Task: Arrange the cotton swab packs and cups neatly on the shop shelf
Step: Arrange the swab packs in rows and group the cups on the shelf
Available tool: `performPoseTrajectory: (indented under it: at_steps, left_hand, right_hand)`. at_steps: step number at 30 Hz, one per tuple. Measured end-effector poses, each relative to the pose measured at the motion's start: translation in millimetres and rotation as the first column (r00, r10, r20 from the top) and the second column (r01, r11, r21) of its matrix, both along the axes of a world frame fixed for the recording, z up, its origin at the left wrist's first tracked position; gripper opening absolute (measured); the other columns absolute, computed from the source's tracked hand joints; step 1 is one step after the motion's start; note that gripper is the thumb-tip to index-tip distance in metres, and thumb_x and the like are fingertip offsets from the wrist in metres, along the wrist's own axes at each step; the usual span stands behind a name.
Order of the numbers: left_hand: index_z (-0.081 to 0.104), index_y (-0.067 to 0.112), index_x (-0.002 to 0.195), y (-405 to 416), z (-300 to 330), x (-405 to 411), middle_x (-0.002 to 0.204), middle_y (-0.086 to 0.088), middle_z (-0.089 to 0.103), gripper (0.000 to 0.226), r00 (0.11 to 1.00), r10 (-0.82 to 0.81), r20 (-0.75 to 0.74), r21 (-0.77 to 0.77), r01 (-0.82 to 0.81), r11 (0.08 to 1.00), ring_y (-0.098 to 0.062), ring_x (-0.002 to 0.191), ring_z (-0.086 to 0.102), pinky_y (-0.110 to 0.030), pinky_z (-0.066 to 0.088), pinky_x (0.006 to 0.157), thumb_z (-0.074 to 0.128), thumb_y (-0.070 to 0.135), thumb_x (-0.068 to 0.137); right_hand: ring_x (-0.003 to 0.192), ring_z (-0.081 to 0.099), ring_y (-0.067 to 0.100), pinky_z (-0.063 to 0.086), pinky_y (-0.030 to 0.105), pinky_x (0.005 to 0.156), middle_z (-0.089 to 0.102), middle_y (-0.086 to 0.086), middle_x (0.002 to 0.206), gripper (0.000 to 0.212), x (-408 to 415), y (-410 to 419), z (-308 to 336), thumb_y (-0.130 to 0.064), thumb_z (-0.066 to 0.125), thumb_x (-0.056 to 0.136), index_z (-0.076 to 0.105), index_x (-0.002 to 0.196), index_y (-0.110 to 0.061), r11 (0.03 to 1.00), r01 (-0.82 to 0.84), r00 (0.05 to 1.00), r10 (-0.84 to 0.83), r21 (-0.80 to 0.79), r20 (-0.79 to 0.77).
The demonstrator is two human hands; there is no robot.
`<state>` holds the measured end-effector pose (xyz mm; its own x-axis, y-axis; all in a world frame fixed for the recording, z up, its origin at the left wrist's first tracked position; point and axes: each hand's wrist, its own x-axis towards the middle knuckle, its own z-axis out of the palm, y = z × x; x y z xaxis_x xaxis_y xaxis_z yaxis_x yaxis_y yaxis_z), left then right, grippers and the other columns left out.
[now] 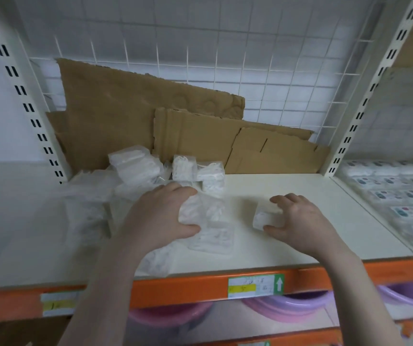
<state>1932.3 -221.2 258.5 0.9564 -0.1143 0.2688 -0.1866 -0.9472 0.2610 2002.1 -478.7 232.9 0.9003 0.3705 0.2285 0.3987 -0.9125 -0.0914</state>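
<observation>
Both arms reach in from six o'clock: left hand [161,216] clutches a crinkly clear swab pack [195,211], right hand [297,218] pinches a small white pack [265,217] at its nine o'clock.

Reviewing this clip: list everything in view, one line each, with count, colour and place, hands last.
shelf board: one, cream, orange front edge.
cotton swab packs: loose pile, count unclear, clear plastic with white contents, left half of shelf.
single pack: one, white, right of pile.
cardboard sheets: several, brown, leaning on wire grid at back.
price labels: two, white and yellow, on orange edge.
basins: at least three, pink and purple, shelf below.
boxed goods: many, white, next bay right.
left hand: grips a pack in the pile.
right hand: grips the single pack.
</observation>
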Motion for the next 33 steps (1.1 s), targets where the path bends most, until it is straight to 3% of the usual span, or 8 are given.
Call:
performPoseTrajectory:
  at_steps: [9, 21, 30, 33]
  left_hand:
    - [0.041, 0.034, 0.135, -72, -2, 8, 0.129, 0.010, 0.047, 0.067, 0.994, -0.079, -0.081, 0.059, 0.084, 0.995, -0.013, 0.120, 0.045, -0.031, 0.039, 0.097, 0.066, 0.051, 0.075]
    - [0.045, 0.032, 0.133, -281, 5, 18, 0.124, 0.006, 0.051, 0.066, 0.990, -0.127, -0.067, 0.044, 0.130, 0.991, -0.015, 0.117, 0.049, -0.031, 0.040, 0.096, 0.068, 0.049, 0.074]
    - [0.043, 0.033, 0.135, -411, 4, 41, 0.129, 0.008, 0.049, 0.071, 0.975, -0.183, -0.123, 0.031, 0.188, 0.982, -0.013, 0.119, 0.047, -0.028, 0.039, 0.095, 0.065, 0.058, 0.072]
    - [0.040, 0.032, 0.138, -437, 5, 55, 0.138, 0.009, 0.043, 0.069, 0.972, -0.199, -0.122, 0.049, 0.206, 0.977, -0.012, 0.126, 0.042, -0.025, 0.034, 0.099, 0.067, 0.049, 0.078]
  right_hand:
    - [0.116, 0.046, 0.020, 0.035, 0.030, 0.097, 0.052, 0.001, 0.122, 0.064, -33, -83, -4, -0.047, 0.061, 0.079, 0.043, 0.135, -0.021, 0.992, 0.123, 0.991, -0.123, 0.000, -0.048]
    - [0.117, 0.048, 0.024, 0.036, 0.031, 0.095, 0.055, 0.004, 0.121, 0.063, -49, -286, 8, -0.050, 0.062, 0.078, 0.048, 0.131, -0.019, 0.970, 0.239, 0.971, -0.239, 0.033, 0.003]
    - [0.114, 0.049, 0.025, 0.036, 0.031, 0.094, 0.056, 0.006, 0.119, 0.059, -39, -406, 12, -0.043, 0.065, 0.077, 0.050, 0.128, -0.017, 0.964, 0.259, 0.966, -0.258, 0.055, -0.013]
    - [0.114, 0.049, 0.026, 0.037, 0.031, 0.093, 0.056, 0.006, 0.119, 0.059, -26, -428, 9, -0.044, 0.065, 0.078, 0.050, 0.128, -0.017, 0.960, 0.269, 0.963, -0.268, 0.073, -0.024]
